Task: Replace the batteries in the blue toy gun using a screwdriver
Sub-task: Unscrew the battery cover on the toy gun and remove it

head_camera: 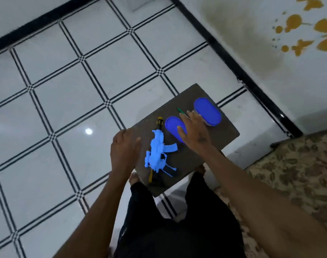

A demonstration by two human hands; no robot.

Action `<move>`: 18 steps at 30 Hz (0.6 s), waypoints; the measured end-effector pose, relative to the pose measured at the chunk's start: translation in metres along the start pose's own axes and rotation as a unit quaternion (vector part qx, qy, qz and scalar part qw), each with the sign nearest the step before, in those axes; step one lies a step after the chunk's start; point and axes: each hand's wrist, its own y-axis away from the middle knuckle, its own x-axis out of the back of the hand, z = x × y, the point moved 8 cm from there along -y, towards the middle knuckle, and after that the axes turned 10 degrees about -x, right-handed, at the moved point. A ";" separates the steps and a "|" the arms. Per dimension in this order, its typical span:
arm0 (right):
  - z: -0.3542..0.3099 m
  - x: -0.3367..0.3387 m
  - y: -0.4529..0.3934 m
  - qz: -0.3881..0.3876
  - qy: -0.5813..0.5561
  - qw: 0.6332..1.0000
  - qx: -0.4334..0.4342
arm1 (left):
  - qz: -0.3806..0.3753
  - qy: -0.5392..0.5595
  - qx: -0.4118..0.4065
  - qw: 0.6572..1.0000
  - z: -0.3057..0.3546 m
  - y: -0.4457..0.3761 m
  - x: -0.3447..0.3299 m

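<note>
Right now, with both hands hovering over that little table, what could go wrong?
The small table is crowded: the right hand, reaching over the blue lid toward the green screwdriver, might knock the lidded container toward the edge. The blue toy gun lies near the front edge beside the left hand, so a nudge could drop it onto the tiled floor. Any loosened screws could roll off and get lost there.

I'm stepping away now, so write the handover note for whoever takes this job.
Left hand: open, at the table's left edge, holding nothing.
Right hand: open, spread over the near lid, reaching toward the green screwdriver.
Gun lies on the table, untouched. A yellow-black tool lies beyond it. Far lid sits on a container.
Done: nothing visible. Left: pick up a screwdriver, open the gun, swap batteries, close it.
</note>
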 end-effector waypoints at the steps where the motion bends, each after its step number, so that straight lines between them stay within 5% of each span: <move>1: 0.003 0.001 -0.003 -0.015 0.004 1.000 0.014 | 0.012 0.008 0.012 1.000 0.011 0.006 0.000; 8: 0.000 0.007 -0.016 -0.076 0.036 0.992 0.096 | 0.016 0.044 0.159 0.986 0.022 0.043 -0.013; 18: 0.000 -0.019 -0.007 -0.076 0.096 0.985 0.118 | 0.046 0.091 0.156 0.982 0.013 0.061 -0.057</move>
